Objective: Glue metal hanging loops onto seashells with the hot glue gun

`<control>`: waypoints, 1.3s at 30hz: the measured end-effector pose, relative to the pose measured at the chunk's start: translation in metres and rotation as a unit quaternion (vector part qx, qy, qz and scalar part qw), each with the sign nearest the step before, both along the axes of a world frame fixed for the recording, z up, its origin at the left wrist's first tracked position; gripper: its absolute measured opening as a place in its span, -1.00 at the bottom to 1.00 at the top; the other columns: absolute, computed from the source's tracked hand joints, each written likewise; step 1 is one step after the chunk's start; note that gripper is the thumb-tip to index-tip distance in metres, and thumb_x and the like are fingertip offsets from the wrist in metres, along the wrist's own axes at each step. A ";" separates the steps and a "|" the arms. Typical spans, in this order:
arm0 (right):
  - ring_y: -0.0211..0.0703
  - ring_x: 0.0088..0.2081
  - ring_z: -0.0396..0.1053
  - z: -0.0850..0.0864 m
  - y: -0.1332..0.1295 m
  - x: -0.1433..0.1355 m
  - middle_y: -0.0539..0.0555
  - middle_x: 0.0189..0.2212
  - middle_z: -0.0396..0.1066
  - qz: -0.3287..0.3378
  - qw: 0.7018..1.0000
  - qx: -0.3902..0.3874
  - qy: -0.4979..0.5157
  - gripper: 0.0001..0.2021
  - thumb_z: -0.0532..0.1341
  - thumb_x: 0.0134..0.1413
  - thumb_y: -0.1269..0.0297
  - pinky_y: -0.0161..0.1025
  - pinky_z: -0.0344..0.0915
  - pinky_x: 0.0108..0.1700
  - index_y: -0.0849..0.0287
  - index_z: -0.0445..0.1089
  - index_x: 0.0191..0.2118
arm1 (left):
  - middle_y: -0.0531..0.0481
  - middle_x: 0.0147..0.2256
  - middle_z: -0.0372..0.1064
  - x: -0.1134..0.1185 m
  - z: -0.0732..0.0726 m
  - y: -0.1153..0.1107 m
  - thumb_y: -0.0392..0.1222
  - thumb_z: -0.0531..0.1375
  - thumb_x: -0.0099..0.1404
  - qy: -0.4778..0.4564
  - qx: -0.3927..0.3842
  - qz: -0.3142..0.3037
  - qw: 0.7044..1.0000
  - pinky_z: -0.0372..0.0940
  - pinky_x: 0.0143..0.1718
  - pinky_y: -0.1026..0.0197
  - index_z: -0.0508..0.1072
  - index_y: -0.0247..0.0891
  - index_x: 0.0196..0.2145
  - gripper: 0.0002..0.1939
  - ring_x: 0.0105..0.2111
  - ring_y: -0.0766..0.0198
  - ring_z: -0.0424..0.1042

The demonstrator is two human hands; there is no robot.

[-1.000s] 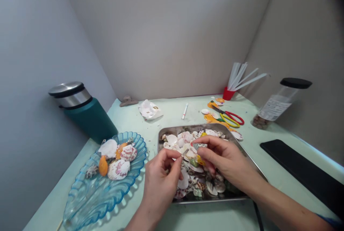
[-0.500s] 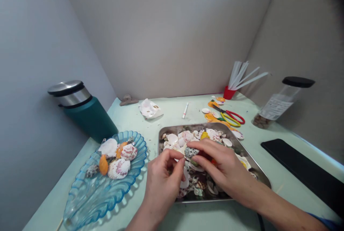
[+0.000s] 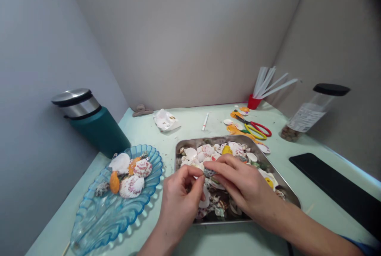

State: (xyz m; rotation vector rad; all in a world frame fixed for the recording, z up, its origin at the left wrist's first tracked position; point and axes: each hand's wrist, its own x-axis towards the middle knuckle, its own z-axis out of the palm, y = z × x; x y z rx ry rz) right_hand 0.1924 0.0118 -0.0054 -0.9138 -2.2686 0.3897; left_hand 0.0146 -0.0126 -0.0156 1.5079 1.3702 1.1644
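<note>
Both hands meet over a metal tray (image 3: 220, 222) heaped with seashells. In my right hand (image 3: 241, 178) is a small grey speckled shell (image 3: 209, 172), held between thumb and fingers and partly covered by them. My left hand (image 3: 183, 192) is closed in a pinch right beside that shell; whatever lies between its fingertips is too small to make out. White and patterned scallop shells (image 3: 206, 151) and a yellow piece (image 3: 226, 149) lie in the tray beyond my fingers.
On the left, a blue glass dish (image 3: 104, 220) bears several shells, with a teal bottle (image 3: 99, 131) behind it. Farther back are a crumpled wrapper (image 3: 166, 121), a marker (image 3: 205, 122), scissors (image 3: 253, 126) and a red cup of white sticks (image 3: 253, 102). A jar (image 3: 306, 118) and black pad (image 3: 333, 186) stand right.
My right hand has turned slightly and its fingers have shifted left over the grey shell, covering more of it. My left hand stays nearly where it was.
</note>
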 end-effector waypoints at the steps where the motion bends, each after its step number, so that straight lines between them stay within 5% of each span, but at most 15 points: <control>1: -0.09 -0.21 0.39 0.000 0.000 0.000 0.20 -0.20 0.36 0.001 1.000 -0.004 0.000 -0.68 -0.05 0.29 0.43 -0.18 0.35 -0.20 0.11 0.32 0.05 | 0.14 -0.66 0.30 0.000 0.000 0.000 -0.21 0.15 0.25 0.000 -0.001 -0.002 1.000 0.21 -0.58 0.39 0.40 -0.26 -0.41 -0.89 -0.65 0.40 0.31; 6: -0.08 -0.17 0.36 0.003 0.001 -0.001 0.16 -0.19 0.38 0.000 0.998 -0.053 0.046 -0.71 0.02 0.26 0.41 -0.15 0.31 -0.14 0.09 0.36 0.01 | 0.14 -0.67 0.30 -0.001 0.001 -0.001 -0.19 0.17 0.24 -0.016 -0.011 0.001 1.000 0.19 -0.60 0.39 0.41 -0.26 -0.40 -0.89 -0.67 0.41 0.30; 9: -0.16 -0.27 0.37 0.006 0.002 0.000 0.08 -0.28 0.40 -0.013 0.973 -0.198 0.114 -0.78 0.12 0.22 0.31 -0.24 0.32 -0.23 0.08 0.39 -0.04 | 0.15 -0.69 0.29 0.000 0.005 -0.001 -0.16 0.19 0.24 -0.058 -0.031 0.001 0.998 0.17 -0.61 0.40 0.41 -0.27 -0.38 -0.87 -0.68 0.42 0.28; 13: -0.39 -0.65 0.15 0.007 0.003 0.004 -0.13 -0.65 0.21 0.030 0.854 -0.472 0.215 -0.72 0.15 0.22 0.16 -0.46 0.10 -0.61 0.14 0.36 -0.01 | 0.18 -0.65 0.29 0.002 0.010 0.001 -0.16 0.20 0.23 -0.149 -0.038 -0.005 0.988 0.19 -0.59 0.41 0.39 -0.28 -0.30 -0.86 -0.68 0.45 0.30; 17: -0.49 -0.71 0.10 0.003 0.005 0.005 -0.09 -0.55 0.30 0.096 0.710 -0.614 0.332 -0.72 0.24 0.13 0.14 -0.51 0.05 -0.69 0.17 0.39 -0.09 | 0.15 -0.57 0.34 0.003 0.009 0.003 -0.16 0.22 0.20 -0.187 -0.049 -0.005 0.981 0.15 -0.63 0.41 0.35 -0.28 -0.31 -0.84 -0.70 0.48 0.28; 19: -0.50 -0.71 0.12 0.001 0.005 0.003 -0.08 -0.53 0.32 0.105 0.670 -0.641 0.360 -0.74 0.25 0.12 0.16 -0.52 0.08 -0.69 0.18 0.40 -0.11 | 0.13 -0.55 0.35 0.003 0.008 0.003 -0.15 0.22 0.20 -0.191 -0.061 -0.010 0.980 0.14 -0.64 0.41 0.35 -0.29 -0.33 -0.83 -0.71 0.49 0.27; 25: -0.47 -0.67 0.18 0.002 0.005 0.000 -0.06 -0.49 0.35 0.076 0.681 -0.617 0.387 -0.78 0.28 0.10 0.20 -0.53 0.15 -0.68 0.17 0.39 -0.15 | 0.18 -0.61 0.25 0.003 0.011 0.000 -0.19 0.23 0.18 -0.089 -0.042 -0.018 0.995 0.13 -0.63 0.42 0.39 -0.25 -0.27 -0.84 -0.66 0.45 0.24; 29: -0.48 -0.68 0.17 0.002 0.004 0.000 -0.04 -0.49 0.36 0.105 0.663 -0.625 0.398 -0.83 0.23 0.16 0.20 -0.53 0.11 -0.68 0.18 0.36 -0.19 | 0.20 -0.64 0.17 0.003 0.012 -0.001 -0.22 0.22 0.18 -0.042 -0.024 -0.039 0.998 0.10 -0.64 0.43 0.40 -0.23 -0.25 -0.84 -0.65 0.44 0.19; 35: -0.51 -0.67 0.10 0.003 0.003 -0.001 -0.06 -0.47 0.29 0.130 0.614 -0.666 0.403 -0.87 0.21 0.18 0.25 -0.53 0.01 -0.69 0.22 0.35 -0.25 | 0.02 -0.29 0.32 0.002 0.010 -0.001 -0.23 0.23 0.16 -0.086 -0.020 -0.046 0.995 0.18 -0.60 0.40 0.38 -0.20 -0.17 -0.76 -0.58 0.46 0.23; 39: -0.50 -0.67 0.10 0.001 0.002 -0.003 -0.05 -0.49 0.29 0.130 0.638 -0.654 0.385 -0.80 0.20 0.18 0.17 -0.52 -0.01 -0.70 0.24 0.36 -0.26 | -0.01 -0.22 0.29 0.000 0.009 0.001 -0.26 0.25 0.15 -0.061 0.031 -0.059 0.996 0.21 -0.51 0.37 0.46 -0.23 -0.27 -0.85 -0.52 0.45 0.25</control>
